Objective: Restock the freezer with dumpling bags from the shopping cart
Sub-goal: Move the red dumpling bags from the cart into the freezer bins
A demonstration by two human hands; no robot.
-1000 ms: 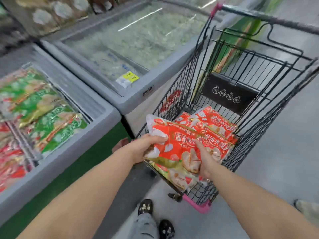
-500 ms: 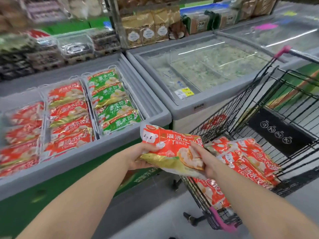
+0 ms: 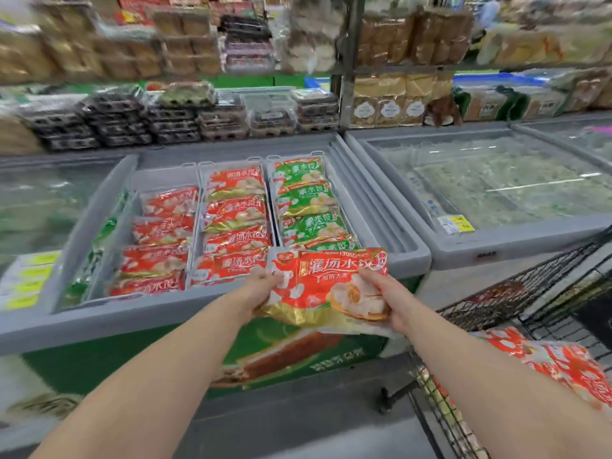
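Note:
I hold a red dumpling bag [image 3: 326, 283] flat in both hands over the front rim of the open freezer [image 3: 132, 314]. My left hand [image 3: 261, 288] grips its left edge, thumb on top. My right hand [image 3: 385, 298] grips its right edge. Inside the freezer lie two columns of red dumpling bags [image 3: 236, 226] and one column of green bags [image 3: 306, 200] at the right. The black wire shopping cart [image 3: 516, 293] stands at the lower right with more red bags [image 3: 563, 366] in it.
A second chest freezer [image 3: 496, 240] with a shut glass lid stands to the right of the open one. Shelves of packaged goods [image 3: 205, 111] rise behind both freezers. Yellow price labels [image 3: 29, 279] sit on a lid at the left.
Both hands carried the red bag up out of the cart and leftward to the open freezer's front rim. My view swung from the cart to the freezer.

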